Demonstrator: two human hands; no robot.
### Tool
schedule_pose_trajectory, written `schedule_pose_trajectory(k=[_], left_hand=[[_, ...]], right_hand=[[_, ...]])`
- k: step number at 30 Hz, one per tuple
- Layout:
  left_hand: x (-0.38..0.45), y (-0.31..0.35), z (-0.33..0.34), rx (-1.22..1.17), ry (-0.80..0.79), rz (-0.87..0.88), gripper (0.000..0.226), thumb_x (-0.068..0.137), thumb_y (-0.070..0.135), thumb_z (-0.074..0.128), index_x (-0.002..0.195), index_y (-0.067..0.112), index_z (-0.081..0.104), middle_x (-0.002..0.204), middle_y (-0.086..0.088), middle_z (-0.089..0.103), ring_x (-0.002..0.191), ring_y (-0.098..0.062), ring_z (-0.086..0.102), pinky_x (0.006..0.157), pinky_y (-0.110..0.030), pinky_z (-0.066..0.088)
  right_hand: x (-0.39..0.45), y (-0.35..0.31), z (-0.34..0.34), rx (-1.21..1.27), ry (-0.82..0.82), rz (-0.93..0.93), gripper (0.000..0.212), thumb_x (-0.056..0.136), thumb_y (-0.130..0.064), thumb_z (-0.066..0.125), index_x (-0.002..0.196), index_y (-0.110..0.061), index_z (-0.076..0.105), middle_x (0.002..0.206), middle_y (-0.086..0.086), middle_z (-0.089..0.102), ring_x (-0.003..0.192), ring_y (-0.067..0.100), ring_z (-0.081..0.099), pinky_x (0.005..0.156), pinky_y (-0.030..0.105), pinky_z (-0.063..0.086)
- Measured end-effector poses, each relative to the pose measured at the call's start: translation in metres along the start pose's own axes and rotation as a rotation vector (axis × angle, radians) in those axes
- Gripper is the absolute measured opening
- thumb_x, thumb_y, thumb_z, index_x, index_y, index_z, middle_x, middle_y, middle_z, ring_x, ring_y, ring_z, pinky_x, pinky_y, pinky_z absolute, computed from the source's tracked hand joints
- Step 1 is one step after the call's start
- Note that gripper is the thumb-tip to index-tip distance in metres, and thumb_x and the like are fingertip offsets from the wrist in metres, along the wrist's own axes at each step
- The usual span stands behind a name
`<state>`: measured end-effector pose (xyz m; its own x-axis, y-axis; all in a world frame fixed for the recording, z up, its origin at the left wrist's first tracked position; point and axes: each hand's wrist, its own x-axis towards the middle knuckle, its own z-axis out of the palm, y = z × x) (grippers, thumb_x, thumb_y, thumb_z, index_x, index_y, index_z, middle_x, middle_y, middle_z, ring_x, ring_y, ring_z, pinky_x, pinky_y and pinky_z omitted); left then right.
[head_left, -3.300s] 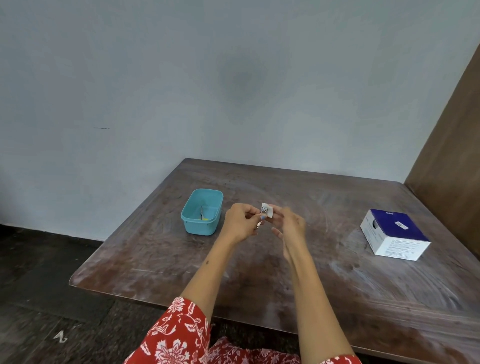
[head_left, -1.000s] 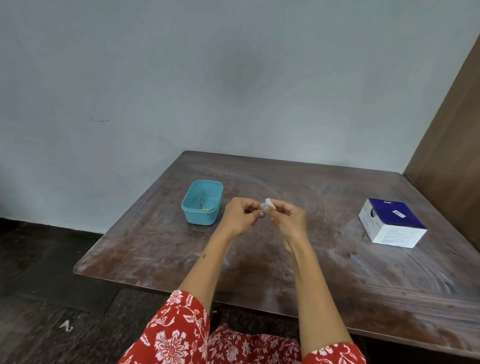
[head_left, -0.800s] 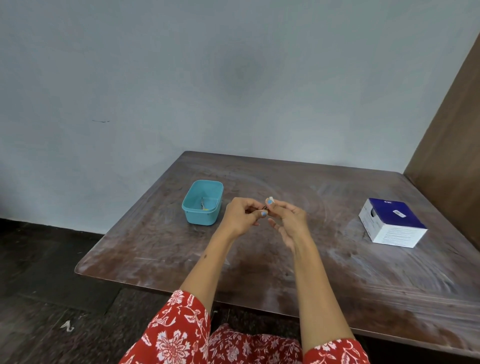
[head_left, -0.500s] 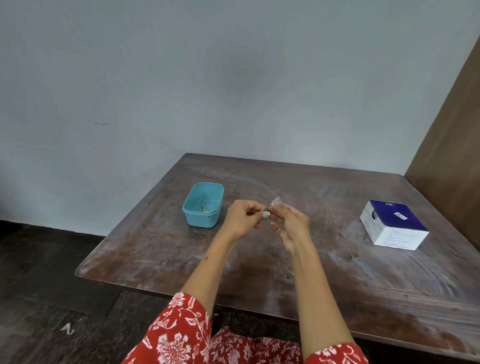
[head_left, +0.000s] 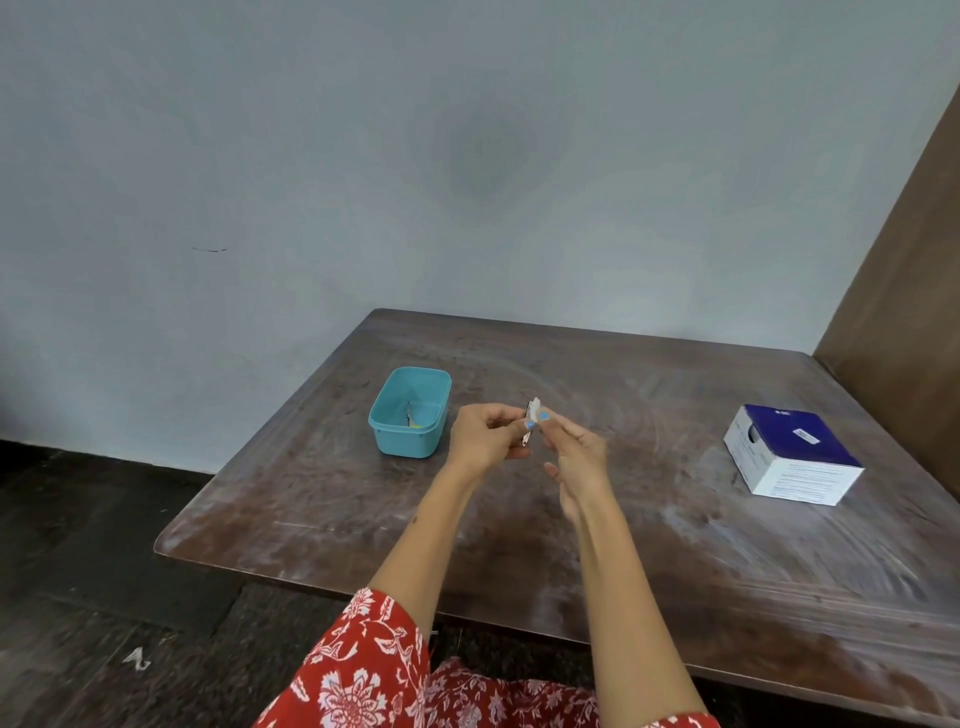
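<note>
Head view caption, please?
Left hand and right hand pinch small white wrapper over brown wooden table near teal plastic tub.

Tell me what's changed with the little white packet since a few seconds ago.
The small white packet, first held flat toward the camera, has been turned edge-on, upright between the fingertips. The left hand and right hand still pinch it. The teal tub and blue-and-white box have not moved.

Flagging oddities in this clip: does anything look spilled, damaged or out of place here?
Nothing spilled or tipped. The table is heavily scuffed with pale swirls, and the box sits askew to its edges. The tub stands upright; both the left hand and right hand pinch a small white piece.
</note>
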<state>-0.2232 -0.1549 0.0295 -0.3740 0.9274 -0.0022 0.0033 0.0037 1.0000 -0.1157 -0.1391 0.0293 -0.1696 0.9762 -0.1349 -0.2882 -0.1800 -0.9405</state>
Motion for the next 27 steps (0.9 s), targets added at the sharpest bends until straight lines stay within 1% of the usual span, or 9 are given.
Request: schedule_pose_trajectory(k=[2,6,10,12,13,17,21,24,27], left_hand=[[0.0000,-0.0002,-0.0017,0.023,-0.002,0.010,0.019,0.082,0.001,0.066,0.099,-0.006,0.068,0.074,-0.011,0.063,0.064,-0.018,0.059,0.058,-0.021,0.058],[0.0011,-0.0018,-0.0030,0.112,-0.014,0.054,0.019,0.081,0.001,0.067,0.100,-0.001,0.070,0.079,-0.012,0.067,0.067,-0.018,0.064,0.065,-0.025,0.059],[0.0024,-0.0023,0.0001,0.183,-0.001,0.100,0.020,0.080,-0.001,0.067,0.100,0.000,0.071,0.075,-0.008,0.069,0.062,-0.010,0.065,0.064,-0.022,0.057],[0.0018,-0.0034,0.0006,0.221,0.010,0.123,0.021,0.081,-0.001,0.066,0.100,0.001,0.071,0.072,-0.005,0.068,0.057,-0.004,0.064,0.060,-0.017,0.055],[0.0012,-0.0041,0.0009,0.233,0.010,0.132,0.021,0.081,-0.001,0.066,0.101,0.002,0.071,0.074,-0.006,0.069,0.059,-0.004,0.064,0.061,-0.017,0.055],[-0.0027,-0.0037,0.0035,0.223,-0.002,0.154,0.026,0.078,0.000,0.070,0.104,0.006,0.071,0.082,-0.007,0.070,0.068,-0.010,0.067,0.068,-0.022,0.058],[-0.0010,-0.0033,0.0031,0.213,0.032,0.137,0.029,0.077,-0.002,0.068,0.105,0.005,0.071,0.082,-0.009,0.070,0.063,-0.012,0.067,0.068,-0.026,0.059],[-0.0015,-0.0045,0.0023,0.170,0.024,0.115,0.032,0.077,-0.003,0.068,0.108,0.004,0.070,0.089,-0.013,0.070,0.067,-0.015,0.067,0.069,-0.028,0.059],[-0.0051,-0.0014,0.0036,0.121,0.027,0.114,0.035,0.074,-0.005,0.071,0.108,0.006,0.069,0.088,-0.005,0.065,0.071,-0.016,0.067,0.067,-0.027,0.059]], right_hand=[[0.0009,-0.0015,-0.0037,-0.025,-0.013,0.003,0.022,0.088,-0.013,0.062,0.108,-0.008,0.068,0.081,-0.012,0.064,0.078,-0.002,0.054,0.079,0.024,0.040],[0.0053,-0.0063,-0.0070,-0.087,-0.022,0.029,0.016,0.084,-0.017,0.068,0.099,-0.013,0.072,0.082,-0.012,0.066,0.081,-0.002,0.056,0.084,0.029,0.039],[0.0060,-0.0075,-0.0069,-0.107,-0.031,-0.006,0.018,0.083,-0.014,0.069,0.101,-0.010,0.071,0.085,-0.007,0.067,0.080,-0.005,0.056,0.067,0.017,0.038],[0.0049,-0.0051,-0.0081,-0.148,-0.031,0.011,0.018,0.081,-0.015,0.071,0.098,-0.011,0.071,0.086,-0.003,0.068,0.079,-0.005,0.056,0.064,0.018,0.036],[0.0049,-0.0037,-0.0084,-0.156,-0.025,0.019,0.018,0.080,-0.016,0.072,0.098,-0.010,0.071,0.086,-0.002,0.068,0.079,-0.004,0.056,0.065,0.020,0.036],[0.0060,-0.0043,-0.0067,-0.109,0.004,0.009,0.023,0.082,-0.014,0.069,0.104,-0.007,0.070,0.088,-0.002,0.067,0.081,-0.003,0.056,0.081,0.029,0.037],[0.0061,-0.0019,-0.0066,-0.157,-0.021,0.043,0.020,0.082,-0.016,0.069,0.101,-0.009,0.070,0.080,-0.007,0.065,0.078,-0.002,0.055,0.069,0.023,0.038],[0.0058,-0.0013,-0.0068,-0.175,-0.023,0.068,0.011,0.081,-0.016,0.069,0.091,-0.011,0.071,0.074,-0.005,0.065,0.075,-0.001,0.054,0.077,0.027,0.037],[0.0072,-0.0052,-0.0043,-0.132,-0.026,0.065,0.007,0.082,-0.017,0.069,0.088,-0.016,0.071,0.076,-0.004,0.067,0.079,0.004,0.058,0.075,0.030,0.038]])
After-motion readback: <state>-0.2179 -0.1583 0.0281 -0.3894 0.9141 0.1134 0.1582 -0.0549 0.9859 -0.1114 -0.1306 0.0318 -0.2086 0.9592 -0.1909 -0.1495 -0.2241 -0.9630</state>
